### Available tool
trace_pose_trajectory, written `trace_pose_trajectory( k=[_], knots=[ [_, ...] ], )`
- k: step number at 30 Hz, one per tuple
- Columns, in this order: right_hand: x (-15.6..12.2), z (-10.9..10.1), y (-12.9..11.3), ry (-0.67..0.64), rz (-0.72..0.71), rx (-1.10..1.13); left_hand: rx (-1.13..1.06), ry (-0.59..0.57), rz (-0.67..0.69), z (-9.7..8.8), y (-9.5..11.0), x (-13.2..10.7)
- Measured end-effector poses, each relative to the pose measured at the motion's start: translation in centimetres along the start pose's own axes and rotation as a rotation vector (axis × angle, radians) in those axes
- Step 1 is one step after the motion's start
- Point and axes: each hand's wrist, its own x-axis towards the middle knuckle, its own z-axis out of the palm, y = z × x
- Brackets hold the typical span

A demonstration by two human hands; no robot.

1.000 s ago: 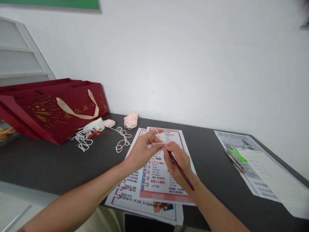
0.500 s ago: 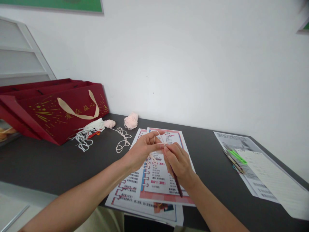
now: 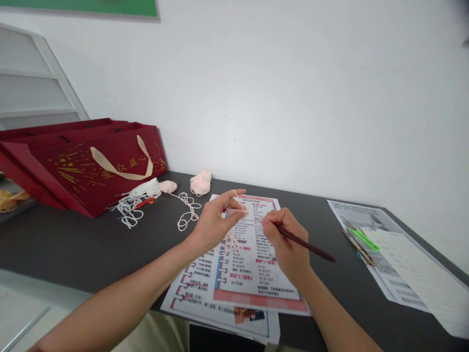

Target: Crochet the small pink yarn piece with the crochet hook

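My left hand pinches pale pink yarn between thumb and fingers. A strand loops over its raised index finger, and loose loops hang below the palm. To its right, my right hand grips a crochet hook by its dark red-brown handle, which slants down to the right. The hook's thin tip points at the yarn in my left hand; whether it sits in a loop is too small to make out. Both hands are above printed pattern sheets on the dark table.
A pink yarn ball sits by the wall, with a smaller pink ball and white yarn to its left. A red gift bag stands at the left. On the right lie papers and a bright green tool.
My right hand has moved right, away from my left hand, and the crochet hook has swung from steep to flatter. The left thumb and index finger have spread further apart.
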Motion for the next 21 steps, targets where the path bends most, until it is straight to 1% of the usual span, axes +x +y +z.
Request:
trace_pose_trajectory(
  k=[1,3,4,5,6,7,8,9,10,12,13,14,16,17,18,19,21],
  knots=[
    [0.3,0.0,0.0,-0.003,0.096,0.129,-0.029,-0.017,-0.013,0.0,0.1,0.0],
    [0.9,0.1,0.1,-0.036,0.229,0.391,-0.127,-0.056,-0.056,0.0,0.4,0.0],
    [1.0,0.3,0.2,-0.053,0.268,0.487,-0.189,-0.075,-0.081,0.1,0.5,0.0],
    [1.0,0.5,0.2,-0.064,0.284,0.538,-0.252,-0.092,-0.107,0.2,0.6,0.0],
    [0.9,0.8,0.3,-0.063,0.272,0.529,-0.312,-0.104,-0.132,0.3,0.7,0.0],
    [0.6,1.1,0.4,-0.047,0.227,0.468,-0.365,-0.112,-0.158,0.4,0.7,-0.1],
    [0.3,1.4,0.5,-0.023,0.142,0.348,-0.408,-0.116,-0.184,0.6,0.7,-0.1],
    [-0.1,1.6,0.7,-0.012,0.035,0.161,-0.443,-0.113,-0.210,0.7,0.7,-0.2],
    [-0.6,1.8,0.8,-0.013,-0.115,-0.022,-0.471,-0.106,-0.236,0.8,0.7,-0.2],
    [-1.2,1.9,1.3,-0.051,-0.359,-0.324,-0.536,-0.093,-0.286,1.0,0.8,-0.3],
    [-1.4,1.9,1.5,-0.064,-0.449,-0.414,-0.576,-0.101,-0.314,1.0,0.8,-0.3],
    [-1.5,1.8,1.6,-0.075,-0.514,-0.454,-0.622,-0.122,-0.344,0.9,0.8,-0.3],
    [-1.4,1.5,1.9,-0.079,-0.581,-0.397,-0.706,-0.192,-0.416,0.6,0.9,-0.2],
    [-1.2,1.4,1.9,-0.082,-0.572,-0.320,-0.733,-0.223,-0.452,0.4,0.9,-0.1],
    [-1.0,1.2,1.8,-0.086,-0.518,-0.227,-0.746,-0.243,-0.482,0.2,1.0,0.1],
    [-0.7,1.1,1.7,-0.087,-0.426,-0.122,-0.749,-0.249,-0.503,-0.1,1.0,0.2],
    [-0.2,0.8,1.4,-0.092,-0.183,0.102,-0.738,-0.257,-0.513,-0.6,1.2,0.5]
  ],
)
